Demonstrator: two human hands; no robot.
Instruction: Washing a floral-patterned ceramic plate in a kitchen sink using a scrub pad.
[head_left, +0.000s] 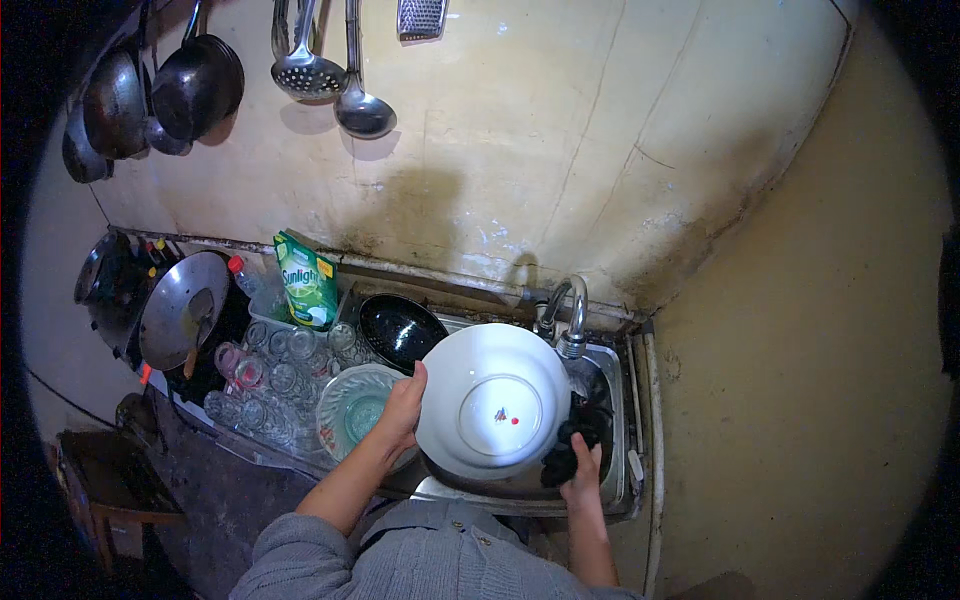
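A white plate (491, 401), its underside with a small printed mark facing me, is held over the metal sink (619, 442). My left hand (405, 412) grips its left rim, thumb on the underside. In my right hand (585, 469) is a black scrubbing cloth or mesh, bunched beside the plate's lower right edge; whether it touches the plate, I cannot tell. Behind the plate's right side stands a curved metal faucet (576, 315). A black shiny bowl (401, 330) lies beyond the plate at its upper left. Partly behind my left hand sits a bowl with a fluted rim (330, 405).
Several upturned glasses (285, 379) crowd the counter on the left, near a green Sunlight pouch (307, 281). Farther left stands a wok (180, 300) with a utensil in it. Pans (199, 86), a skimmer (309, 75), a ladle (365, 112) and a grater (421, 19) hang on the wall.
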